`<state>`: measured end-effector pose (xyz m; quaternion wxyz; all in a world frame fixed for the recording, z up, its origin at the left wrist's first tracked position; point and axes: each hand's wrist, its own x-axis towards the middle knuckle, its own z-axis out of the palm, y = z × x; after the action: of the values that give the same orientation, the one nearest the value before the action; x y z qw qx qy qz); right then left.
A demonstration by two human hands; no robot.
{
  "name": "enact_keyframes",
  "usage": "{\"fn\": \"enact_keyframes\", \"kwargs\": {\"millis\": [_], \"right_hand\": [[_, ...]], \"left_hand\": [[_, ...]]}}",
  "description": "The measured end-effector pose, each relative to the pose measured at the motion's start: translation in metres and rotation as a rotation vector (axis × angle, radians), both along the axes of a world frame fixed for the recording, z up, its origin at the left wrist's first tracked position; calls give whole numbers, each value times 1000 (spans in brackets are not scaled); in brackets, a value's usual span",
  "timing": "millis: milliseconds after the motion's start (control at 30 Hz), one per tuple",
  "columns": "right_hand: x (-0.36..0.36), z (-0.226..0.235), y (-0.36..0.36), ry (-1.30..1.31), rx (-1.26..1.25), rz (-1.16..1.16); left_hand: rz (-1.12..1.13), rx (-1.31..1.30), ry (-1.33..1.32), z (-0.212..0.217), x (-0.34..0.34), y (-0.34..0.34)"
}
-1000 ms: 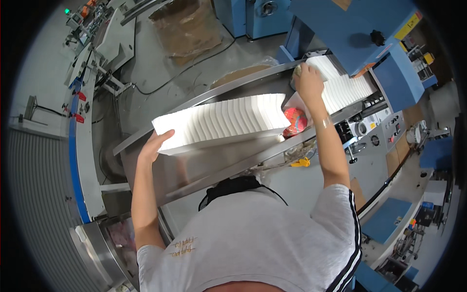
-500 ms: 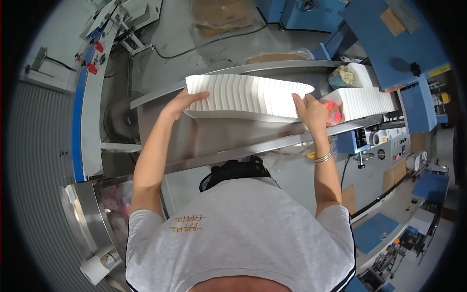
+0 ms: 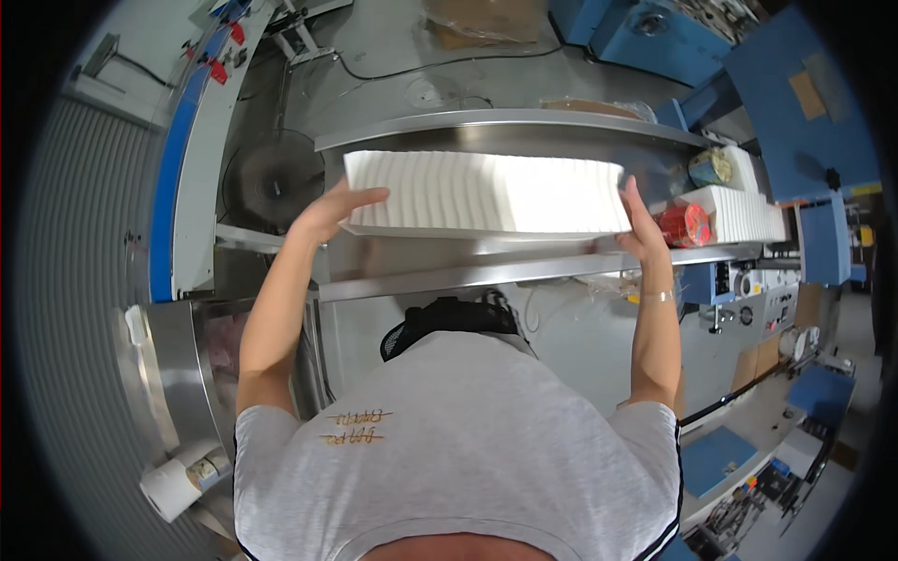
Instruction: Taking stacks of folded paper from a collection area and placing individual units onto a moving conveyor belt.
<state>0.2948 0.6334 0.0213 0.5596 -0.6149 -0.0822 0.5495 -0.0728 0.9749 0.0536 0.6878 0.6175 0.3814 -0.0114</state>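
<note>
A long white stack with a ribbed, wavy top hangs level above a shallow metal trough; it looks like many thin white pieces pressed side by side. My left hand grips its left end, thumb laid over the near face and the other fingers mostly hidden. At the right end my right hand presses flat against it, fingers pointing away from me. The stack is squeezed between both hands. Right of my right hand lies a red roll, beside another ribbed white stack in the trough.
A yellowish roll stands at the trough's far right end, near blue machine panels. The trough's raised metal edge runs between me and the stack. On the left is a blue-edged bench; a cable crosses the floor beyond.
My right hand has slid from the stack's near face to its right end, and the stack now looks straighter and more level. The view has shifted, with the surroundings moving right.
</note>
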Motion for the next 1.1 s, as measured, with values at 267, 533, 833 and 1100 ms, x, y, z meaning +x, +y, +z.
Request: {"fn": "enact_keyframes", "kwargs": {"millis": [267,533,833,1100], "right_hand": [[1,-9,-2,-45,61,136],[-92,20,49,-260,19,18],[-98,49,66,-275,141,-6],[-242,118,251,-433,383,512]], "left_hand": [[106,-84,-27,-7,17,-10],[53,-117,-256,-2,12,-33],[265,128,-291,12,-31,-28],[825,197,-499,48,-245,-23]]}}
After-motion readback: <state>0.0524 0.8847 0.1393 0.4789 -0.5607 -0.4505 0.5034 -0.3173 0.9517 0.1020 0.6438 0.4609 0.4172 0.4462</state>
